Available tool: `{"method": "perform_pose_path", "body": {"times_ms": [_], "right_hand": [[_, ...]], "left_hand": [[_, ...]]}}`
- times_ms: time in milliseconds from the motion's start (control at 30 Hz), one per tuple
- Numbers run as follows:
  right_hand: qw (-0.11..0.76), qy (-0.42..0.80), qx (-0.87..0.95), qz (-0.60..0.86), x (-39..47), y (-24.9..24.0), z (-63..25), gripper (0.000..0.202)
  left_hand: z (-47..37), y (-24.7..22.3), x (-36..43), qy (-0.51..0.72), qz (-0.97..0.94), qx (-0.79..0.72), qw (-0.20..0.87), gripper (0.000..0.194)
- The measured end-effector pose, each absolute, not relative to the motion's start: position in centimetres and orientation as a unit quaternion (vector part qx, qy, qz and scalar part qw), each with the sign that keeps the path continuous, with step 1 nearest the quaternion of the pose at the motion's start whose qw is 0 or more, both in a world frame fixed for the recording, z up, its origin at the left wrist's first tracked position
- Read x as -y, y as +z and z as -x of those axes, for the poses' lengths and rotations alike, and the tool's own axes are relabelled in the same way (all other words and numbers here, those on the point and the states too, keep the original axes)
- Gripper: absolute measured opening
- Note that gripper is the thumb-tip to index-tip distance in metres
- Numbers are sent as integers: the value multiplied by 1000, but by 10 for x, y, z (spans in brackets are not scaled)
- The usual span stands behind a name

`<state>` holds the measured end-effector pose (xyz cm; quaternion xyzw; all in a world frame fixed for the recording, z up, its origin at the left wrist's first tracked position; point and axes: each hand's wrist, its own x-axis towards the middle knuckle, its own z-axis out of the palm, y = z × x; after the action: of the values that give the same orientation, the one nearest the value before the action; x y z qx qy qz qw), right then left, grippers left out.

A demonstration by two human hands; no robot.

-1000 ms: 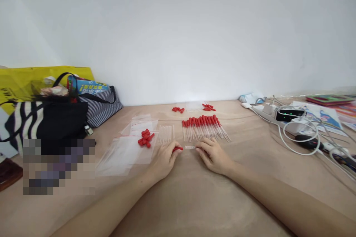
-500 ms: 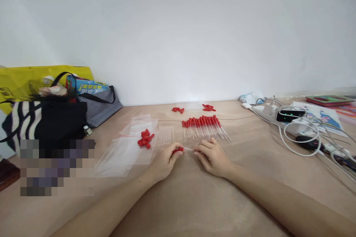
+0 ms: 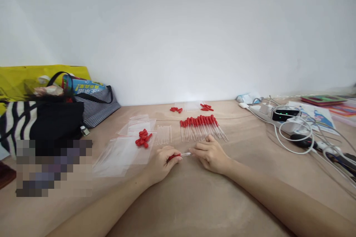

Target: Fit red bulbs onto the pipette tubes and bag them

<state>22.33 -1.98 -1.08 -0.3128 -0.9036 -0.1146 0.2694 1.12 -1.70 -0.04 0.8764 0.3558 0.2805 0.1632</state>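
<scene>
Red bulb (image 3: pixel 174 157) first: it sits low in front of me, over the middle of the counter (image 3: pixel 194 200), with my left hand (image 3: pixel 161 163) closed on it, thumb and fingers pinching it so that only part of the red shows. A clear tube (image 3: pixel 185 154) runs from its end toward my right hand (image 3: pixel 211 154), the two meeting end to end; how deep the tube goes in, I cannot tell. My right fingertips are bunched at the tube's other end, but whether they grip it or merely touch it, I cannot tell. My hands are apart, with the tube between them.

Just beyond my right hand lies a row of red-topped droppers (image 3: pixel 198 121), red ends away from me. Left of that row, loose clear tubes (image 3: pixel 164 134) lie side by side, and further left a pile of red bulbs (image 3: pixel 143 138) rests on flat plastic bags (image 3: pixel 119 155). Nearer the wall (image 3: pixel 178 36) I see two small groups of red pieces (image 3: pixel 207 107), with pale tubes (image 3: pixel 191 107) between them.

Well off to my left stand a black bag (image 3: pixel 59 125) with white stripes, a striped bag (image 3: pixel 97 107) and a yellow bag (image 3: pixel 16 77). To my right are a power strip (image 3: pixel 260 110), tangled cables (image 3: pixel 297 152) and printed papers (image 3: pixel 319 118).
</scene>
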Motion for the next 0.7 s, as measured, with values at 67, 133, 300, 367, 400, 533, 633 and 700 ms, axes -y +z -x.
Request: {"method": "perform_pose_path", "body": {"times_ms": [67,133,300,367,400,533,633,700], "right_hand": [[259,-148,903,309,19,-11,-223,25],[256,-178,901,302,18,-11,-223,25],[259,-197,903,281,18,-14,-223,24],[270,-166,903,292,19,-15,-222,23],[277,-147,901,299,21,-15,-221,22],[304,-86,894,319,25,-16,-214,20],[308,-56,891,327,25,-17,-208,19],[308,-44,891,330,25,-19,-205,20]], "left_hand": [[-11,-1,17,284,-882,-343,154,19],[-12,-1,17,288,-886,-333,145,19],[-13,0,19,289,-897,-308,128,19],[-14,0,20,294,-900,-298,124,20],[-15,0,20,297,-900,-295,121,20],[-15,0,20,308,-899,-293,104,22],[-15,-3,19,315,-899,-288,93,22],[-14,-6,17,321,-898,-287,90,20]]}}
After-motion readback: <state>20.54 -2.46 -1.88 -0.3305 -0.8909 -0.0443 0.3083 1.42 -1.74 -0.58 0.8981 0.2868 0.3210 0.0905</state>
